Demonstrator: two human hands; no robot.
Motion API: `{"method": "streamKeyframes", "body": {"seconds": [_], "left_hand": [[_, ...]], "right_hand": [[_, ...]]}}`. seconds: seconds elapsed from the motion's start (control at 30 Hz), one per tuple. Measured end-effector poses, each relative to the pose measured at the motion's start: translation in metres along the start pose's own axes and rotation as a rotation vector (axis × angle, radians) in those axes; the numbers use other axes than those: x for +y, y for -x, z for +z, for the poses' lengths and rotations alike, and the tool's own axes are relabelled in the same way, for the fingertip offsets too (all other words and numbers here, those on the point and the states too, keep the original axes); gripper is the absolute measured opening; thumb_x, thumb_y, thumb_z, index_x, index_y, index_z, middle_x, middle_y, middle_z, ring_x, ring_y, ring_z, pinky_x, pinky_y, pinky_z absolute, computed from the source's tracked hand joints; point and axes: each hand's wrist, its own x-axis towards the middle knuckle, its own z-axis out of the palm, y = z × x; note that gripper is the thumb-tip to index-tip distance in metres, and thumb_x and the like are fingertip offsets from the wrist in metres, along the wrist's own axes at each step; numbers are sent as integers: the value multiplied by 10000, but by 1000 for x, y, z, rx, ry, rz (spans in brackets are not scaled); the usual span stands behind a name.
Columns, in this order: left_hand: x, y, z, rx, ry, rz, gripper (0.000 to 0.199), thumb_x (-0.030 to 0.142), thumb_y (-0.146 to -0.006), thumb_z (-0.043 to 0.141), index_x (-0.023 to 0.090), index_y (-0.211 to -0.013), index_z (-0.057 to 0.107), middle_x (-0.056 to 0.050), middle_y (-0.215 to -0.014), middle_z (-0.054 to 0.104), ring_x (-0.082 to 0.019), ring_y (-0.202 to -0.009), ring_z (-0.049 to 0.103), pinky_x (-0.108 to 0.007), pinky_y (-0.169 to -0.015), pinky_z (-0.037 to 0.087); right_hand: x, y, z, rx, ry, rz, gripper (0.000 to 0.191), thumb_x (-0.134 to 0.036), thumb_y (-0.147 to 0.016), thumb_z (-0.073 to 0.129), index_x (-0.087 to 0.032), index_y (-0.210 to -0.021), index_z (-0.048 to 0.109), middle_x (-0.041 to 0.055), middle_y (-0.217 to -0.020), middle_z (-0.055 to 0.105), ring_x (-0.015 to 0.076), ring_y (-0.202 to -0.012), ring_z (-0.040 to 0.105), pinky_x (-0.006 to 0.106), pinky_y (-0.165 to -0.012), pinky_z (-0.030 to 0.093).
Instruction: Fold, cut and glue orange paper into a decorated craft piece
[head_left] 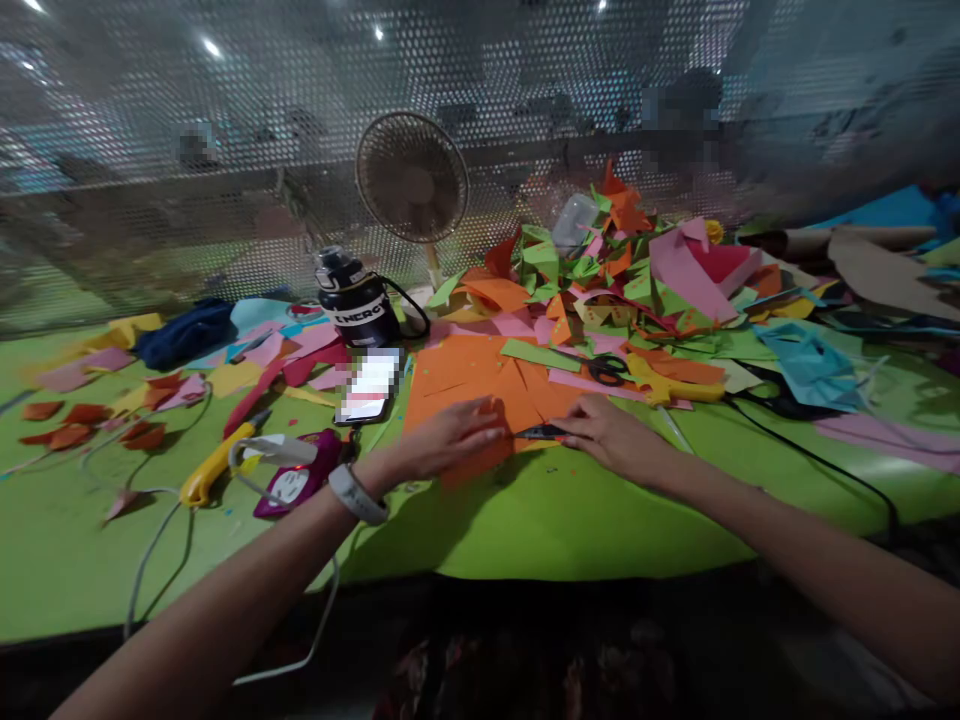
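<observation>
On the near side of the orange paper (480, 370), your forearms come in over the green tabletop (525, 540); keep that strip free so your wrists can settle and the tip stays steady. At the paper's near edge, your left hand (450, 437) lies palm down on its left part. Let those fingers press the sheet flat, but set them a little aside from the line of the point, since it aims towards them. Your right hand (611, 435) sits at the paper's near right; work from there in short, light strokes, keeping the point low.

As for the grip, your left fingers are stretched out and a little apart, resting on the paper and seemingly not pinching it. Your right thumb and fingers are closed together on a dark pointed tool (541, 432), its tip over the paper, directed left. It looks like a small cutter or snips; whether it has blades that stand parted, you cannot tell from here.

Left of the paper, the phone (369, 385) lies just beside it. Off its right side are black-handled scissors (606, 370) and, further right, a yellow glue gun (675, 380); keep your right elbow and sleeve line off its cord. Beyond the paper, the dark bottle (360, 310) stands to the far left, a heap of paper scraps (637, 270) spreads to the far right, and the fan (412, 180) rises behind. Loose offcuts could lift if it blows.
</observation>
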Motion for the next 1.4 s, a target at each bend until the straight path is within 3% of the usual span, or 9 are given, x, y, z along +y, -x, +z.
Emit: {"method": "streamKeyframes", "body": {"seconds": [0.07, 0.13, 0.23, 0.6, 0.73, 0.9, 1.4], "left_hand": [[-10, -7, -16, 94, 44, -52, 381, 415, -901, 466, 167, -1121, 653, -139, -1253, 621, -250, -1148, 570, -360, -1004, 403], [-20, -12, -27, -4, 165, -116, 276, 329, -841, 519, 174, -1034, 644, -97, -1061, 676, -215, -950, 623, -328, -857, 473], [-28, -18, -30, -169, 272, -157, 232, 277, -771, 560, 176, -977, 600, -68, -980, 663, -192, -863, 601, -292, -754, 476], [-41, -31, -30, -335, 341, -159, 274, 292, -714, 603, 180, -958, 550, -47, -963, 611, -173, -818, 547, -278, -711, 452], [-46, -34, -29, -350, 361, -155, 269, 292, -721, 619, 192, -963, 559, -19, -895, 605, -159, -793, 536, -260, -697, 446], [-48, -36, -29, -363, 374, -149, 265, 287, -717, 629, 194, -957, 567, -10, -874, 601, -157, -793, 532, -262, -710, 446], [-49, -39, -32, -405, 405, -160, 268, 299, -688, 648, 200, -923, 568, -15, -879, 610, -158, -765, 534, -268, -666, 440]], "right_hand": [[2, 1, 1, 6, 23, -16, 318, -234, -933, 528, -214, -1219, 667, 109, -983, 588, 217, -871, 565, 346, -748, 476], [3, 3, 2, 4, 48, -37, 318, -227, -937, 517, -207, -1217, 665, 111, -969, 591, 220, -865, 564, 348, -738, 480], [2, 3, 3, 28, 84, -73, 326, -194, -931, 515, -205, -1225, 654, 104, -949, 595, 221, -859, 566, 350, -741, 487], [0, -1, 10, 90, 10, -131, 316, -172, -919, 534, -171, -1209, 659, 117, -954, 612, 238, -884, 572, 379, -772, 503], [1, 2, 11, 119, -22, -148, 329, -174, -928, 521, -219, -1222, 661, 105, -953, 610, 232, -895, 572, 374, -776, 500], [-4, -3, 13, 86, -5, -129, 352, -170, -917, 542, -170, -1256, 638, 121, -972, 602, 234, -896, 562, 369, -770, 498], [-7, -4, 16, 110, -19, -178, 334, -195, -940, 504, -212, -1242, 646, 117, -973, 619, 236, -896, 561, 366, -755, 495]]}}
